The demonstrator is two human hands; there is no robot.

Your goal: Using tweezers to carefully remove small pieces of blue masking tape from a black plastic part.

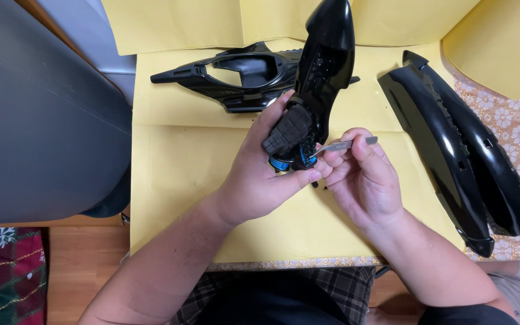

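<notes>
My left hand [260, 177] grips the lower end of a glossy black plastic shell part [326, 57], held upright over the yellow paper [176, 192]. A dark ribbed block [288, 129] and blue bits [281, 164] show at the part's lower end, by my fingers. My right hand [362, 180] pinches metal tweezers [347, 144], whose tip points left into the base of the held part.
A black frame-like plastic piece [236, 75] with an open cut-out lies at the back. Two long curved black panels [458, 150] lie at the right, partly on a floral tablecloth [513, 120]. A grey rounded object [31, 120] fills the left side.
</notes>
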